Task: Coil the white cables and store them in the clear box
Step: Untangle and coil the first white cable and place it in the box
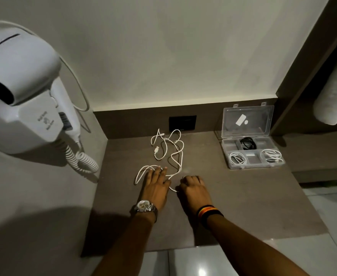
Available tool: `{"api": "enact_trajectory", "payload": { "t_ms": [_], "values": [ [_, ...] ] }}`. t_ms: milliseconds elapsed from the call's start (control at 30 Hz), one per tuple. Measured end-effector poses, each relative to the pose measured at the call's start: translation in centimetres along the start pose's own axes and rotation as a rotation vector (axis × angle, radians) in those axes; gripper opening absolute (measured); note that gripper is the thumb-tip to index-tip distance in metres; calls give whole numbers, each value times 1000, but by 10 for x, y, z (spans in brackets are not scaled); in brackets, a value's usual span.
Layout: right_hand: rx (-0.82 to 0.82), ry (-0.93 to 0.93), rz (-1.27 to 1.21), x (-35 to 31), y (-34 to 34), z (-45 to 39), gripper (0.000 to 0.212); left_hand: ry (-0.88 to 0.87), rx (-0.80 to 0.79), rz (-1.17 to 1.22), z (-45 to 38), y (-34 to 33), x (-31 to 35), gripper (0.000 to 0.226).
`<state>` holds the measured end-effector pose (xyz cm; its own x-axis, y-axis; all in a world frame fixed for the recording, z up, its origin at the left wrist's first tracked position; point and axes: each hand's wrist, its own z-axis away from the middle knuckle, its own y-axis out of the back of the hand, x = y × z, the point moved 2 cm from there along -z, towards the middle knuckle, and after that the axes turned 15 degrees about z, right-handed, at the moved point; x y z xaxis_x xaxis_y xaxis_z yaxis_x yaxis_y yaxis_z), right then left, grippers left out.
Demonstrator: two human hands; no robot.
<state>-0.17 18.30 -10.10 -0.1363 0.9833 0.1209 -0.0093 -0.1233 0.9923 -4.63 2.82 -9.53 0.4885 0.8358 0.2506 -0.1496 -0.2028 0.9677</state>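
Loose white cable (170, 151) sprawls mid-frame on worktop (243, 196). Left hand (156, 186) flat, fingers spread over its near loop; right hand (193, 189) clenched pinching cable end. Clear box (251, 154) open, right, near worktop edge; bare worktop between.

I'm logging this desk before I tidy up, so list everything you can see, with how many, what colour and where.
loose cable: one, white, tangled on the desk, mid-back
clear box: one, transparent, lid open, desk back right
coiled cables: two, white, in the box's front compartments
dark cable: one, black, in a rear compartment
wall socket: one, black, on the back panel
hair dryer: one, white, wall-mounted at left, coiled cord
desk: one, brown
wristwatch: one, silver, left wrist
wristbands: several, black with colours, right wrist
left hand: flat on the cable
right hand: curled, grip on the cable's near end
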Motion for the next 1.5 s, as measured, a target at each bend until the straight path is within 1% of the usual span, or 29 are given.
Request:
{"api": "enact_trajectory", "payload": {
  "t_ms": [100, 167, 233, 300, 367, 433, 500, 567, 667, 733, 800, 867, 1000, 1067, 1133, 1200, 1300, 1400, 1467, 1500],
  "values": [
    [37, 28, -4, 4, -1, -1, 28, -23, 18, -17, -4, 2, -2, 38],
    [22, 42, -24, 10, 0, 0, 32, -65, 33, -17, -5, 8, -1, 38],
    [-35, 61, -19, 17, 4, 1, 35, -95, 34, 12, -7, 14, 3, 44],
    [-79, 42, -53, 23, 10, 1, 34, -129, 4, 56, -8, 20, 9, 54],
    [-62, 15, -134, 28, 21, 0, 27, -184, -17, 68, -9, 26, 19, 60],
    [2, -37, -247, 33, 35, -2, 19, -199, 10, 109, -10, 36, 27, 52],
    [72, -134, -363, 40, 57, -4, 13, -170, 65, 194, -13, 51, 31, 36],
    [156, -203, -465, 49, 85, -7, 7, -126, 155, 293, -16, 74, 35, 24],
    [230, -227, -648, 63, 137, -12, 9, -77, 277, 429, -24, 117, 45, 17],
    [263, -212, -751, 71, 175, -15, 6, -72, 310, 543, -27, 149, 56, 22],
    [316, -207, -879, 78, 213, -20, 4, -69, 278, 655, -31, 179, 69, 28],
    [358, -190, -970, 85, 252, -21, 7, -105, 311, 756, -34, 208, 83, 24],
    [395, -106, -1030, 99, 326, -19, 15, -94, 432, 936, -41, 258, 106, 17],
    [453, -96, -1070, 109, 358, -17, 17, -85, 463, 1014, -45, 281, 114, 21],
    [534, -143, -1193, 125, 386, -15, 17, -106, 466, 1131, -47, 302, 118, 27],
    [613, -228, -1368, 145, 411, -10, 17, -143, 475, 1205, -47, 318, 116, 30],
    [691, -350, -1632, 181, 433, -3, 14, -154, 453, 1184, -45, 334, 101, 33],
    [760, -458, -1826, 219, 431, 4, 11, -151, 420, 1096, -40, 340, 81, 35],
    [800, -548, -1863, 242, 414, 9, 13, -146, 392, 1087, -36, 340, 67, 32],
    [802, -612, -1833, 251, 401, 12, 18, -144, 376, 1082, -35, 340, 62, 31]
  ]
}}
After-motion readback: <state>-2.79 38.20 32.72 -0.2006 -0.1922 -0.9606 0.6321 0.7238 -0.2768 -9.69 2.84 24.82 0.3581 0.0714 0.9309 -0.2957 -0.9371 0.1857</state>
